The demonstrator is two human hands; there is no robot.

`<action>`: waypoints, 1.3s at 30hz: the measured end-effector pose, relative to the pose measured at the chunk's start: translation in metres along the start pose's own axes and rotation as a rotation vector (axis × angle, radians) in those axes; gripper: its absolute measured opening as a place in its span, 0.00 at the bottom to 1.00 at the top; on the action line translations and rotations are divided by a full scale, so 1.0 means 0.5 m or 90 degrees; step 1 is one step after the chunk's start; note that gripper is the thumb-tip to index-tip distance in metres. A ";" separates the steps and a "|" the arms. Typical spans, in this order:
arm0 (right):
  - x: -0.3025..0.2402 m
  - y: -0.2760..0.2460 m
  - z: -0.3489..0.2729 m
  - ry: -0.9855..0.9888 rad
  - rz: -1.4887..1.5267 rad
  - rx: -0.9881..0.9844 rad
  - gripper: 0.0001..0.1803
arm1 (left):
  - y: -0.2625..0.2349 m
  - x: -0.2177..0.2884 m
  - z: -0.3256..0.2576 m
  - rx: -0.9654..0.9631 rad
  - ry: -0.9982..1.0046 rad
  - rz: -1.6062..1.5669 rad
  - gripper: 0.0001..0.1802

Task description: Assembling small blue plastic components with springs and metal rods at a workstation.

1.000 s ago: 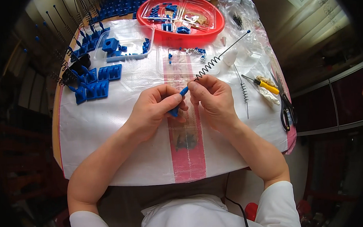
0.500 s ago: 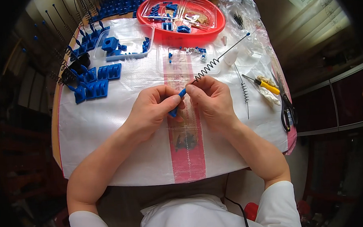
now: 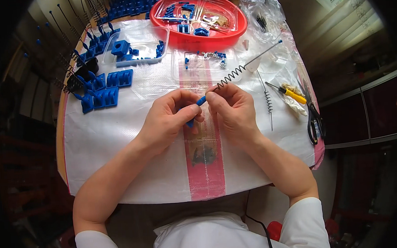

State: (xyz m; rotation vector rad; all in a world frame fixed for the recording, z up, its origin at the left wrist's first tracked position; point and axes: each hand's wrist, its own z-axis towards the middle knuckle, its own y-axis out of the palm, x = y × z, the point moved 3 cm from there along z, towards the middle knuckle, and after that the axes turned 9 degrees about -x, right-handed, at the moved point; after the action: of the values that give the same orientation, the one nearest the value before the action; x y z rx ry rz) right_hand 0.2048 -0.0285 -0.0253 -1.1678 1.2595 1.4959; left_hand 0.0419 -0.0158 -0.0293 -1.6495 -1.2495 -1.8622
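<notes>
My left hand (image 3: 173, 114) pinches a small blue plastic piece (image 3: 201, 101) between thumb and forefinger, and much of the piece is hidden by the fingers. Close on its right, my right hand (image 3: 232, 108) is closed on the lower end of a black coiled wire (image 3: 231, 76). The wire slants up to the right and ends in a small blue tip (image 3: 280, 41). Its lower end meets the blue piece at my fingertips; how far it goes in is hidden. Both hands are held over the middle of the white-covered table (image 3: 129, 172).
Beyond my hands stand a clear tray of small blue and white parts (image 3: 191, 75), a clear box (image 3: 143, 61) and a red basin (image 3: 167, 42). Blue bases (image 3: 105, 97) stand left. A second coiled wire (image 3: 268, 102), a yellow-handled screwdriver (image 3: 294, 94) and scissors (image 3: 314, 118) lie right.
The wire's blue tip has swung a little to the right and down, so the wire slants lower. Both hands keep their grip with only slight shifts.
</notes>
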 end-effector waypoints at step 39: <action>-0.007 0.009 -0.009 0.035 -0.205 0.000 0.08 | 0.017 0.012 -0.013 0.122 0.138 0.497 0.10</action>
State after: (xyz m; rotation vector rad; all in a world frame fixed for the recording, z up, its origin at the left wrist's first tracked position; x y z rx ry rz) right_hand 0.2019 -0.0338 -0.0214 -1.3486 1.0471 1.2328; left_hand 0.0425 -0.0240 -0.0200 -1.4794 -0.5424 -1.3341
